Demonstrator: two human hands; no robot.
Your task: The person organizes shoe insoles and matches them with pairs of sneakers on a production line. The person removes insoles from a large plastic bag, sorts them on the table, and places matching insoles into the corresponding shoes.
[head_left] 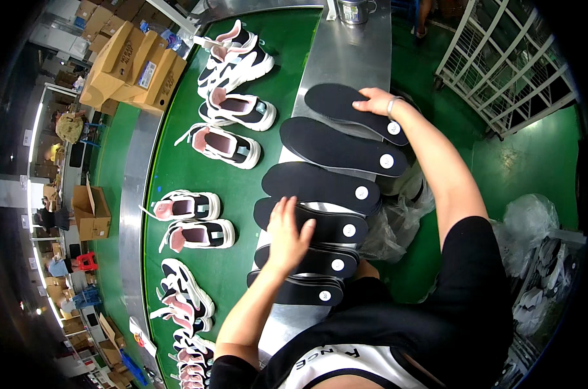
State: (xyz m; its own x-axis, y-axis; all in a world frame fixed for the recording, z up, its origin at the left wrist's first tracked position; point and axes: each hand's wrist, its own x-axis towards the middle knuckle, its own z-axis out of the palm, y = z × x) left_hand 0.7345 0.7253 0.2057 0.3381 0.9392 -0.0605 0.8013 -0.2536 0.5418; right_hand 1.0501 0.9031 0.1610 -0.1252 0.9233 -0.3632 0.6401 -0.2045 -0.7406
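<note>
Several stacks of black insoles (336, 149), each with a round white sticker near one end, lie in a row on the metal ledge before me. My left hand (290, 236) is open over a nearer stack (326, 225), its fingers stretched forward and its thumb apart. Whether it presses on the top insole I cannot tell. At the farthest insole (336, 102), my right hand (376, 102) lies along the far edge with thumb and fingers apart. The thumb rests on the black surface, while some fingertips are hard to make out.
A green belt (242, 188) to the left carries black-and-white shoes with pink linings (226, 146). Past it are orange-brown shoeboxes (141, 68). A metal mug (355, 11) stands at the far end, a white wire rack (501, 65) at far right, clear plastic bags (404, 223) beside the ledge.
</note>
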